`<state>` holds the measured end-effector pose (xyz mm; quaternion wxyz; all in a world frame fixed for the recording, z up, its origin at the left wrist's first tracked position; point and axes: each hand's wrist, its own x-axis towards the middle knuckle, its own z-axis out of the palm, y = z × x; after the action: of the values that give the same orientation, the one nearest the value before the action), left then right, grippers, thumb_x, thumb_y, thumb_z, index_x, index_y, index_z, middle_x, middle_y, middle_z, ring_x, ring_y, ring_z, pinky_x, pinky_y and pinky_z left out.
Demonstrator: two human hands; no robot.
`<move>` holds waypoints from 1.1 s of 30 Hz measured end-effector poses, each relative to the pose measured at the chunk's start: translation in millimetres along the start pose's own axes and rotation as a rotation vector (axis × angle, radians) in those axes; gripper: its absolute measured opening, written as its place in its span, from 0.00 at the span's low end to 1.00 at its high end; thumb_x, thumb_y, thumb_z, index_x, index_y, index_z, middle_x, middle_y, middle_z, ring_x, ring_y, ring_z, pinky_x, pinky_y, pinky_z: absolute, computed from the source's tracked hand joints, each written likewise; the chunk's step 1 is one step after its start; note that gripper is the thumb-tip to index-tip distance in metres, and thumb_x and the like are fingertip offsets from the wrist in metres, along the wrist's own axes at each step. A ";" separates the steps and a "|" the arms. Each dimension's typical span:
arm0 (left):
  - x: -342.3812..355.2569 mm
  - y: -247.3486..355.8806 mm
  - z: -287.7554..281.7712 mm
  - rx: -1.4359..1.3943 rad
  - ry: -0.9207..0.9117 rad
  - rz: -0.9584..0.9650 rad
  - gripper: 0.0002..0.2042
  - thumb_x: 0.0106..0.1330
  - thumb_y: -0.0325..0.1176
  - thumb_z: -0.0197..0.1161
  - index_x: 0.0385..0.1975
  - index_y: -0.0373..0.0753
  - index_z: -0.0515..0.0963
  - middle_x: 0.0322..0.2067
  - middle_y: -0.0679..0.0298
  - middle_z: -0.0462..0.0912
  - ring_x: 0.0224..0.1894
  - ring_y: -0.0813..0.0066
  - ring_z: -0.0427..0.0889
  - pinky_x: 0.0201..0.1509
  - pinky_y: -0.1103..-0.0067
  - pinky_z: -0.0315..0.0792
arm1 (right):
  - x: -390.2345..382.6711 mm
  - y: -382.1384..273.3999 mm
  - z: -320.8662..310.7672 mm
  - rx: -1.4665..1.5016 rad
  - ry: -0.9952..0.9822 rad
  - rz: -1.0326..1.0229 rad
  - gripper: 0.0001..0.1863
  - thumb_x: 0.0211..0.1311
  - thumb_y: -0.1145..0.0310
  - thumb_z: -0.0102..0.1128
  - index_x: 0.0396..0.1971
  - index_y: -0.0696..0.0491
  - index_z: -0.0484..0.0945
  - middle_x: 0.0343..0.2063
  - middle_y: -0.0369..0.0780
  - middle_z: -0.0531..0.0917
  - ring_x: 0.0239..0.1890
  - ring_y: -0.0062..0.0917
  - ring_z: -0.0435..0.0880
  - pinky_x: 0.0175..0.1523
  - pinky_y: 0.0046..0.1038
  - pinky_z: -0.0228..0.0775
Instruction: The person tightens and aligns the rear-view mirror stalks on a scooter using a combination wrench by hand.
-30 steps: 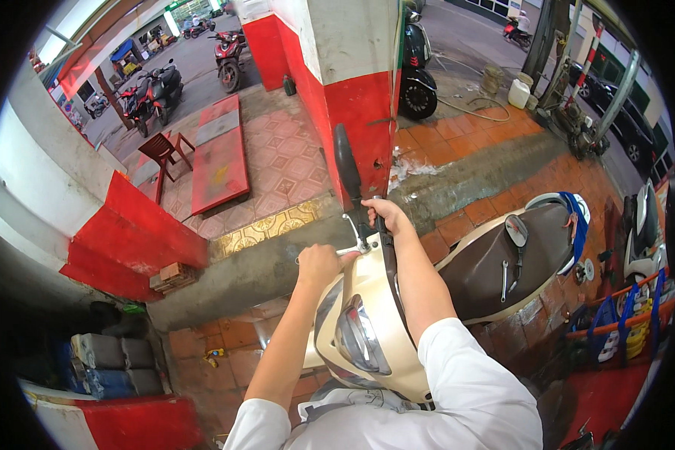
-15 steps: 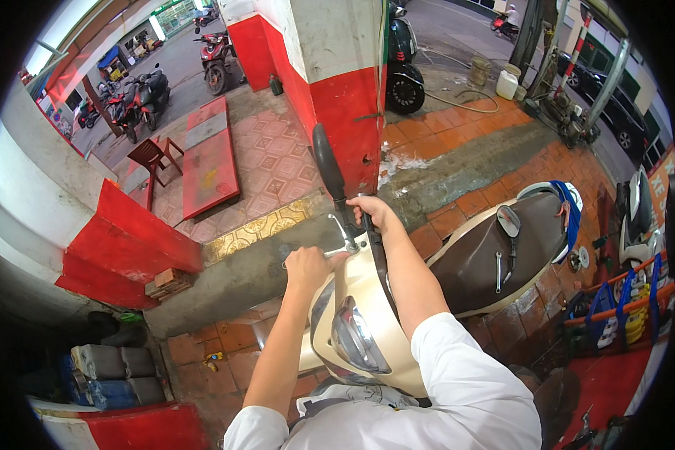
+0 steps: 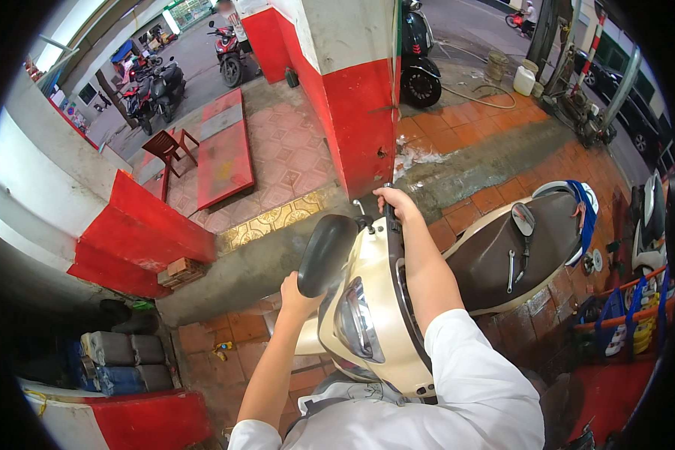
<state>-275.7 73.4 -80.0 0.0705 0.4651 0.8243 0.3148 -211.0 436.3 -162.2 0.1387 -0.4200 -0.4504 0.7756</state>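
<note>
A cream scooter front (image 3: 386, 330) with a clear headlight stands directly before me. At the top of its handlebar, my right hand (image 3: 395, 202) is wrapped round the black grip (image 3: 389, 220), beside a silver brake lever (image 3: 358, 208). A black-backed rear-view mirror (image 3: 328, 255) is tilted to the left of the handlebar. My left hand (image 3: 300, 298) is closed at the mirror's lower left edge, its fingertips partly hidden behind it. The mirror's stem is out of sight. On the scooter's brown seat (image 3: 480, 262) lie another mirror (image 3: 523, 220) and a wrench (image 3: 511, 271).
A red-and-white pillar (image 3: 358, 112) rises just beyond the handlebar. To the right stands an orange rack (image 3: 615, 321) holding blue and yellow items. Stacked jugs (image 3: 116, 349) sit at lower left, and a chair (image 3: 166, 152) is at far left. A hose (image 3: 480, 103) crosses the tiles.
The mirror has swung down and toward me, from upright above the handlebar to its left side. My left hand has moved from the lever area to the mirror's edge. My right hand keeps the grip.
</note>
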 end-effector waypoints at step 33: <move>-2.7 29.6 -17.9 -0.569 -0.217 -0.264 0.23 0.73 0.47 0.52 0.47 0.30 0.81 0.43 0.44 0.85 0.50 0.51 0.83 0.55 0.68 0.73 | -199.9 -5.2 49.5 -0.443 -0.327 -0.845 0.17 0.56 0.66 0.70 0.43 0.54 0.76 0.39 0.39 0.82 0.46 0.25 0.80 0.53 0.31 0.73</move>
<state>-260.1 74.0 -49.0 0.3253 0.3469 0.7441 0.4692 -128.6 291.8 -40.7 0.2756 -0.0932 -0.7506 0.5933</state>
